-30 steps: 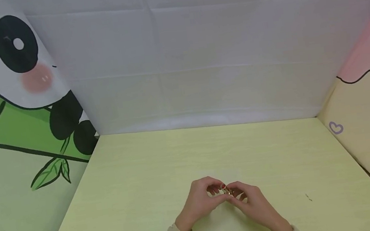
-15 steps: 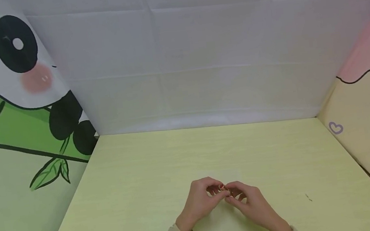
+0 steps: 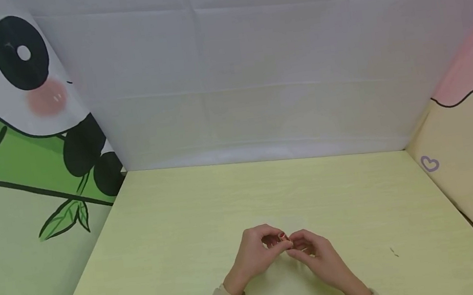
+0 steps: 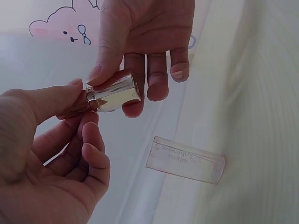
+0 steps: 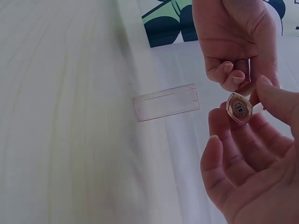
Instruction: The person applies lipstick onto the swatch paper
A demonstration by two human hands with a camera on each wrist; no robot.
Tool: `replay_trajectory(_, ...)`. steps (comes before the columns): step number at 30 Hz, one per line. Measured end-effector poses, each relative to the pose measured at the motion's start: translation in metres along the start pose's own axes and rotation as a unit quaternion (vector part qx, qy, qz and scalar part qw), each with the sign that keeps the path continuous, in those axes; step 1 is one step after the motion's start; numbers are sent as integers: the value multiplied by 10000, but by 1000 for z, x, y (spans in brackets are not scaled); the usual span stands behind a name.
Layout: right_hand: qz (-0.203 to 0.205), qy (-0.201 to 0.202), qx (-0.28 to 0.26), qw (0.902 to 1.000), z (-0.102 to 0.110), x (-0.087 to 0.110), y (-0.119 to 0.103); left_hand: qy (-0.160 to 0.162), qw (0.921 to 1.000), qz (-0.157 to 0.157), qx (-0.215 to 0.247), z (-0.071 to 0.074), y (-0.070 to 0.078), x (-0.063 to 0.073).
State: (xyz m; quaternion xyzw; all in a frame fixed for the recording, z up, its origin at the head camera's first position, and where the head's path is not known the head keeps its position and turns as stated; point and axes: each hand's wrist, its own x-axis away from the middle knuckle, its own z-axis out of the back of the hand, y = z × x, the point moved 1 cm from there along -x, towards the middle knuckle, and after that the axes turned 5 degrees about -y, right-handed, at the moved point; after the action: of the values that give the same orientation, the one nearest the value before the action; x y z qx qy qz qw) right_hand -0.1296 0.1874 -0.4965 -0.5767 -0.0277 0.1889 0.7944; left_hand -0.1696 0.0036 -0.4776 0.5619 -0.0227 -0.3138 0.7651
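Observation:
A small lipstick tube [image 4: 117, 95] with a shiny gold base and a reddish narrower end is held between both hands above the table. My left hand [image 3: 256, 252] pinches the reddish end with thumb and fingers. At the gold base, my right hand [image 3: 320, 253] grips with thumb and fingertips. In the right wrist view the tube's bottom, bearing a round label [image 5: 239, 109], faces the camera. Beyond the hands a clear cap [image 4: 186, 160] stands upright on the table, apart from both; faint lettering shows on it. The fingers hide part of the tube.
The pale yellow tabletop [image 3: 182, 213] meets a white sheet [image 3: 247, 87] at the back. Printed panels border it at the left [image 3: 12, 160] and right [image 3: 464, 159]. A small dark mark [image 3: 394, 251] lies on the table to the right.
Both hands stay nearly in place. The lipstick tube has shifted between the fingers, and its reddish open end now shows above the left thumb, where a gold ring showed before.

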Motion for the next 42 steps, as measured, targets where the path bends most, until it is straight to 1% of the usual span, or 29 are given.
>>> replay_trajectory(5, -100, -319, -501, 9982, 3, 0, 0, -1, 9999, -14, 131, 1, 1, 0)
replay_trajectory(10, -143, -608, -694, 9956, 5, -1, -1, -3, 9999, -20, 172, 1, 0, -1)
replay_trajectory(14, -197, -716, -809, 9940, 5, -1, 0, 27, 9997, 40, 222, 1, -1, 0)
replay_trajectory(17, -176, -630, -858, 9942, 4, -1, 1, 56, 9995, 128, 281, 2, -2, 0)
replay_trajectory(20, -121, -387, -879, 9953, 3, -1, 0, 67, 9993, 184, 307, 1, -2, 0)
replay_trajectory(25, -237, 134, -449, 9986, 0, 0, 2, 190, 9989, 270, 327, 1, -3, 0)
replay_trajectory(28, -342, 332, -257, 9985, -1, 0, 5, 234, 9985, 323, 368, 2, -2, 0)
replay_trajectory(34, -395, 493, -48, 9980, -1, 0, 6, 259, 9983, 337, 398, 2, -1, -1)
replay_trajectory(39, -293, 523, 80, 9982, -2, 0, 7, 323, 9979, 383, 403, 1, 1, -2)
replay_trajectory(41, -186, 500, 124, 9985, -2, 0, 8, 342, 9979, 411, 373, 2, 4, -2)
replay_trajectory(42, -141, 490, 160, 9986, -2, 1, 7, 346, 9980, 386, 358, 3, 9, -2)
